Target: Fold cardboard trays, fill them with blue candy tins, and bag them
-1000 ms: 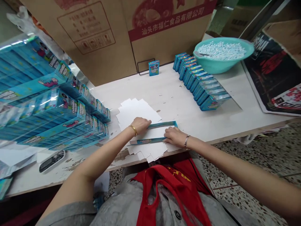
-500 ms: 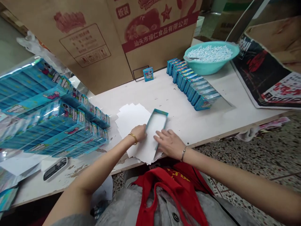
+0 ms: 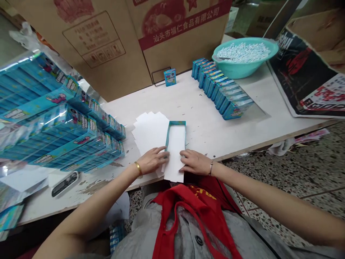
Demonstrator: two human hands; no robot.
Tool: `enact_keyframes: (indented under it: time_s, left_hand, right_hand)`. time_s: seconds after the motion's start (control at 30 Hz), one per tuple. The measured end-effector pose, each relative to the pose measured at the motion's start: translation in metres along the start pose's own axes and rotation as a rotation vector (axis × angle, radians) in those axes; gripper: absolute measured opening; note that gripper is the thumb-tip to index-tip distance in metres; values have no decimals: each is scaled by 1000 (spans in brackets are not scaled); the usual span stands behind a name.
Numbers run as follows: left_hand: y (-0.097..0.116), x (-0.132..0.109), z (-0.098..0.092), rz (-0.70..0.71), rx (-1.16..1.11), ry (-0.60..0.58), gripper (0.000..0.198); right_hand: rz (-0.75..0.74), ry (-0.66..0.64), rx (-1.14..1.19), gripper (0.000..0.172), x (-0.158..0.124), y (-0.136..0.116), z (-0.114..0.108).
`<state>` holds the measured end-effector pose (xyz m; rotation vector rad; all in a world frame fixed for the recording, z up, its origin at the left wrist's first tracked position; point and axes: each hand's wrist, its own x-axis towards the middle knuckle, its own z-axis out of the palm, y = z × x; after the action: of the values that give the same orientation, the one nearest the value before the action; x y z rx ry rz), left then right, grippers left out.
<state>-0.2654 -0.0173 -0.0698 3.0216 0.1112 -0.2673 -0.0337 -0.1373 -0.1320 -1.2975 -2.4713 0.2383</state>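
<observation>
A shallow cardboard tray (image 3: 175,142), white inside with blue walls, lies lengthwise before me. Its far end wall stands up, while the near end lies flat as a white flap. My left hand (image 3: 153,160) is at the left wall, fingers closed over its edge. Opposite it, my right hand (image 3: 196,162) pinches the right wall with bent fingers. Partly under the tray and to its left, a fanned pile of white card blanks (image 3: 151,131) covers the table.
Wrapped stacks of blue candy boxes (image 3: 78,136) stand at left, beside a dark-faced device (image 3: 64,184). One small box (image 3: 170,77) stands near a large carton (image 3: 107,54). A row of small boxes (image 3: 215,84) and a turquoise basin (image 3: 239,70) of candies are at right.
The tray has turned from a slant to nearly straight and shifted slightly left. My left hand has moved down along its wall, and my right hand's fingers have closed in on the right wall.
</observation>
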Motion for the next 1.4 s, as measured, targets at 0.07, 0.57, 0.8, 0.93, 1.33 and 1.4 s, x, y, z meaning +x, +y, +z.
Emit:
enact_keyframes:
  time_s: [0.07, 0.57, 0.8, 0.93, 1.33, 1.4]
  left_hand:
    - [-2, 2, 2, 41, -29, 0, 25]
    - [17, 24, 22, -122, -209, 203, 27]
    - [25, 24, 31, -141, -445, 376, 31]
    - [31, 24, 27, -227, -495, 391, 44]
    - [46, 48, 21, -499, -241, 287, 23]
    - [48, 40, 15, -404, -224, 211, 24]
  right_hand:
    - [35, 33, 19, 36, 1, -3, 0]
    - [-55, 94, 95, 60, -43, -12, 19]
    - [25, 392, 204, 38, -29, -15, 31]
    - [200, 500, 341, 30, -13, -21, 28]
    - [307, 410, 131, 22, -5, -23, 39]
    - [309, 383, 133, 21, 1, -23, 36]
